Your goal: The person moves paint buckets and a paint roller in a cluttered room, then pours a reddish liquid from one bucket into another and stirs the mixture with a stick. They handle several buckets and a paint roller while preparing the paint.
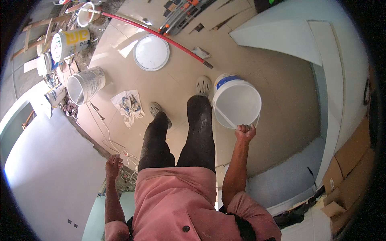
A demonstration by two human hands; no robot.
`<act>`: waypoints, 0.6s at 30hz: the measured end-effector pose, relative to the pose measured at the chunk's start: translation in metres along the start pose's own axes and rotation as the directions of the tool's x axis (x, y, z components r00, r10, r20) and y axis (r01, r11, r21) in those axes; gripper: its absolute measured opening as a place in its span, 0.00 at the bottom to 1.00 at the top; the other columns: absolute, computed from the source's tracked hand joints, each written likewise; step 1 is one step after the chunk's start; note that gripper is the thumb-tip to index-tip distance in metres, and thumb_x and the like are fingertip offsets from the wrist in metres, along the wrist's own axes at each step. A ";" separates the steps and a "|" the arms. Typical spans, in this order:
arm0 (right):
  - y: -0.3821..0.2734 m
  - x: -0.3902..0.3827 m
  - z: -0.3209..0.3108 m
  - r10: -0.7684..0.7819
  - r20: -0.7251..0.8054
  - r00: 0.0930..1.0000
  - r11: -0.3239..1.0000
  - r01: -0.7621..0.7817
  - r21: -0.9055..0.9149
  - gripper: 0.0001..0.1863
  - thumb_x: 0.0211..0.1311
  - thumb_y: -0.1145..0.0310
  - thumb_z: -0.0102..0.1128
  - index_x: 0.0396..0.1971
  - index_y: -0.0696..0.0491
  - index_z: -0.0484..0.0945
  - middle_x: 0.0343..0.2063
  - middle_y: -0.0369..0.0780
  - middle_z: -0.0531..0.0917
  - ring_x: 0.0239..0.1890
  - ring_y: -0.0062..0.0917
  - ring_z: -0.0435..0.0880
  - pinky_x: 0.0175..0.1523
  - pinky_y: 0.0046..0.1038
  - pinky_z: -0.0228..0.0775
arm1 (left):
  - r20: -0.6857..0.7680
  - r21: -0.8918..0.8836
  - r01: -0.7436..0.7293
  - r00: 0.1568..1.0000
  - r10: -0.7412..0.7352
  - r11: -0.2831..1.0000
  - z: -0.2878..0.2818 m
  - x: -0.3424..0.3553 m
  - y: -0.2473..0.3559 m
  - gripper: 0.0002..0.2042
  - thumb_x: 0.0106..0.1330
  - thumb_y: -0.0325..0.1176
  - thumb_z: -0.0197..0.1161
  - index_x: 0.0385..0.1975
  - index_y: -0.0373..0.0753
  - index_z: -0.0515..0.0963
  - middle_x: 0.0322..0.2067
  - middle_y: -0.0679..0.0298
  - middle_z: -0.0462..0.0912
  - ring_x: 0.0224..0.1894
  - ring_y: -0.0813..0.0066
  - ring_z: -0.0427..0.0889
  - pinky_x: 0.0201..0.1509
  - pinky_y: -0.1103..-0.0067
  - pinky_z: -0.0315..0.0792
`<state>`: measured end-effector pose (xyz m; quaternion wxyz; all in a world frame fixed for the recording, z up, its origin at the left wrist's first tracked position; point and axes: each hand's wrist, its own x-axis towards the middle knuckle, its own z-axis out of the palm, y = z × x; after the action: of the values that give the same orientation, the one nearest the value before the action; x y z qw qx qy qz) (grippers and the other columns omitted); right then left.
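My right hand is closed round the handle of a white bucket with a blue band on its side. The bucket hangs beside my right leg, its wide mouth turned toward me, and I see pale inner walls. My left hand is out to the left, away from my body, with its fingers loosely bent and somewhat apart. Nothing shows in it. Below it on the floor is a tangle of pale cord.
A red pole slants past a round white lid ahead. Left of my feet are a crumpled white sheet with scraps and another bucket. More buckets stand far left. Cardboard boxes are at the right.
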<state>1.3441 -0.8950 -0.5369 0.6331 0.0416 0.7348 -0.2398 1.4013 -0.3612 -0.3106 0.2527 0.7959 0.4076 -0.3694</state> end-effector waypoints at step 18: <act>-0.022 0.041 -0.089 -0.103 0.573 0.813 -0.237 0.540 -0.808 0.24 0.51 0.59 0.57 0.47 0.55 0.65 0.37 0.48 0.74 0.43 0.35 0.73 0.43 0.36 0.70 | 0.079 -0.255 -0.186 0.974 0.212 0.949 0.036 0.041 -0.115 0.13 0.63 0.40 0.50 0.37 0.38 0.73 0.24 0.65 0.78 0.23 0.81 0.76 0.25 0.85 0.66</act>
<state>1.2470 -0.8888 -0.5619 0.4549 -0.6753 0.5356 0.2239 1.3077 -0.3058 -0.3762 0.4066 0.7749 0.3540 -0.3299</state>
